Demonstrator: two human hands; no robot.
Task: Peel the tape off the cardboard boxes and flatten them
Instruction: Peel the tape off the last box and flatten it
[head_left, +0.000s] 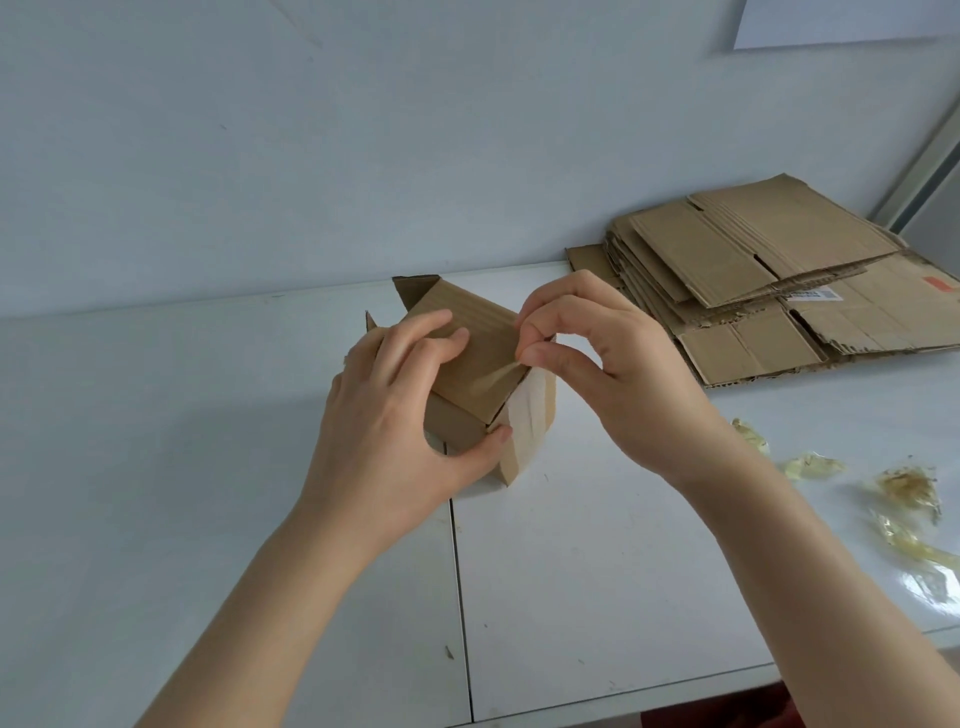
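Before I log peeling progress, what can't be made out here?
Head view:
Small brown cardboard box: left side hidden by left hand.
Clear tape strip: end hidden by pinching right hand, blurred.
White label on flattened cardboard stack: print too small.
Peeled tape scraps: cut off by right edge.

A white tabletop (156, 415) carries everything, with a thin seam (460, 571) running from below the fingers (415, 332) toward its near edge. A small cardboard box (483, 358) stands on it, right under the fingers. Beyond and right of them lies a stack of flattened cardboard boxes (753, 280). Crumpled tape scraps (909, 488) lie scattered well right of the fingers, nearer the person.
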